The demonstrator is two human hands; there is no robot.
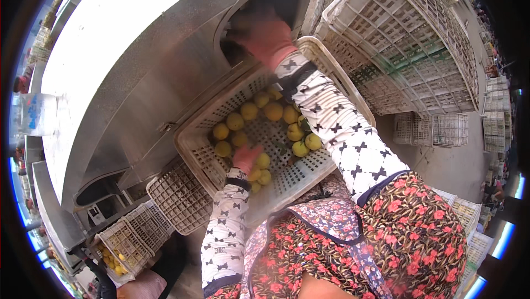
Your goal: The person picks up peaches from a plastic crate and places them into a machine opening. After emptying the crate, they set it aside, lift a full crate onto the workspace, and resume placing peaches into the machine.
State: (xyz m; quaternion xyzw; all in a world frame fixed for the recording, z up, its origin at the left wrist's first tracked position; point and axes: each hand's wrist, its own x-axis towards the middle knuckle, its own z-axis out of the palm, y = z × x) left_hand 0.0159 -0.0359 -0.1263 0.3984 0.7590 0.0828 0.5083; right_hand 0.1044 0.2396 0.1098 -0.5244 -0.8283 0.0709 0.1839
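A pale plastic crate (194,155) sits tilted in front of me, with several round yellow fruits (249,111) on its slotted floor; their exact kind is unclear. My left hand (247,158), in a pink glove, reaches down inside the crate. Its fingers stretch out against a yellow fruit (263,160) near the crate's left part. My right hand (269,38), also pink-gloved, reaches across the crate's far side into the rounded opening (221,28) of a metal machine. Shadow and blur hide its fingers there, so what they hold does not show.
The machine's grey metal side (160,89) borders the crate at the left and back. Tall stacked crates (397,39) rise at the right. Another slatted crate (185,197) lies left of mine. Beyond it stands a crate of yellow fruit (118,260) beside another person (144,287).
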